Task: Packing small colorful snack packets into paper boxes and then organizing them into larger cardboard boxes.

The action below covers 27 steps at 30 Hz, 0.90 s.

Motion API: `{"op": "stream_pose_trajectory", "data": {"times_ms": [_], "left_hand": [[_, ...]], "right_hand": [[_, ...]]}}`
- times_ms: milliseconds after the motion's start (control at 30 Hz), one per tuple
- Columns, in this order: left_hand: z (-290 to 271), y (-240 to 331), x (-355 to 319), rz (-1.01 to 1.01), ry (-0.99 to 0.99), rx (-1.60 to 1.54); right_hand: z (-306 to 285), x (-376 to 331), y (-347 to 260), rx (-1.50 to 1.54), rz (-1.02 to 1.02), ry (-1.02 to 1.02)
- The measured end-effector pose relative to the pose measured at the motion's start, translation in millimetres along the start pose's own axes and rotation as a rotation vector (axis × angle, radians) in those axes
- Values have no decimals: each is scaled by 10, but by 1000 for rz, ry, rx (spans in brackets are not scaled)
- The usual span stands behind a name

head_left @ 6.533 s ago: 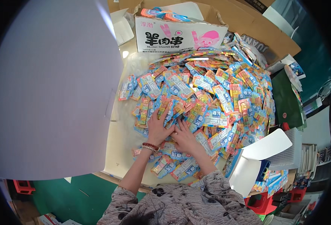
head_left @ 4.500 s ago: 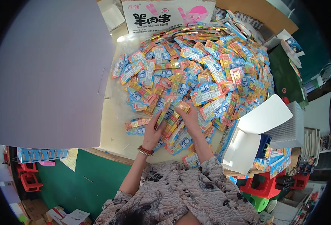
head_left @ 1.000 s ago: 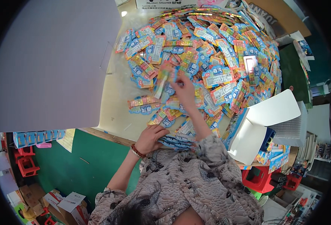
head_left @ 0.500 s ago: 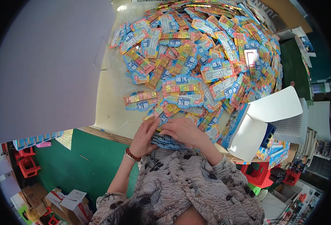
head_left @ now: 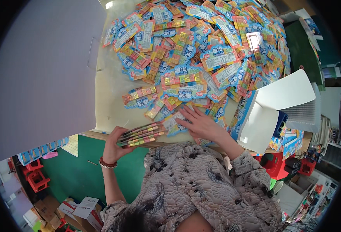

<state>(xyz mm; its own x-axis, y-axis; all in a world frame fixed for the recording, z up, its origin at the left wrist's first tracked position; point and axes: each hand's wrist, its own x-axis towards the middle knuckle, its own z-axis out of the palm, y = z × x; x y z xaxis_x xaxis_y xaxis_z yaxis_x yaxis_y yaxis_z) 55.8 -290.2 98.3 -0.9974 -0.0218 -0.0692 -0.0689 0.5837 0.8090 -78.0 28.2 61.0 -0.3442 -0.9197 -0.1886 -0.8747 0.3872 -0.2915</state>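
Note:
My left hand (head_left: 114, 145) is closed round a stack of flat candy packs (head_left: 145, 133) at the table's near edge. The stack is tilted, with the coloured squares along the packs' edges showing. My right hand (head_left: 202, 124) lies on the table side with fingers stretched out, touching a single pack (head_left: 172, 123) whose printed pale back faces up. That pack lies against the right end of the held stack. Just beyond both hands spreads a big heap of the same blue, yellow and pink packs (head_left: 184, 79), lying every which way.
An open white-lined carton (head_left: 257, 127) stands right of my right hand, with clear plastic trays (head_left: 302, 112) behind it. On the left a large grey panel (head_left: 42, 77) borders the table (head_left: 110, 110). Red stools (head_left: 275, 166) and cardboard boxes (head_left: 87, 212) sit below on the green floor.
My left hand has moved left and now shows the stack of packs, which was bunched between both hands at my body. The right hand has moved right and slightly forward onto a single pack.

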Motion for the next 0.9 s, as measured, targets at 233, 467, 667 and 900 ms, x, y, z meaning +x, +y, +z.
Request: {"op": "stream_pose_trajectory", "data": {"times_ms": [233,467,667,900], "left_hand": [[171,141,-100,47,-220,32],[931,74,149,228,-50,135],[909,156,333,278,231,289],[765,175,623,306,-145,224]], "right_hand": [[-47,-54,201,81,143,400],[-112,173,-120,414,178,281],[-227,173,91,708,197,215],[-321,358,381,-207,328,487]]}}
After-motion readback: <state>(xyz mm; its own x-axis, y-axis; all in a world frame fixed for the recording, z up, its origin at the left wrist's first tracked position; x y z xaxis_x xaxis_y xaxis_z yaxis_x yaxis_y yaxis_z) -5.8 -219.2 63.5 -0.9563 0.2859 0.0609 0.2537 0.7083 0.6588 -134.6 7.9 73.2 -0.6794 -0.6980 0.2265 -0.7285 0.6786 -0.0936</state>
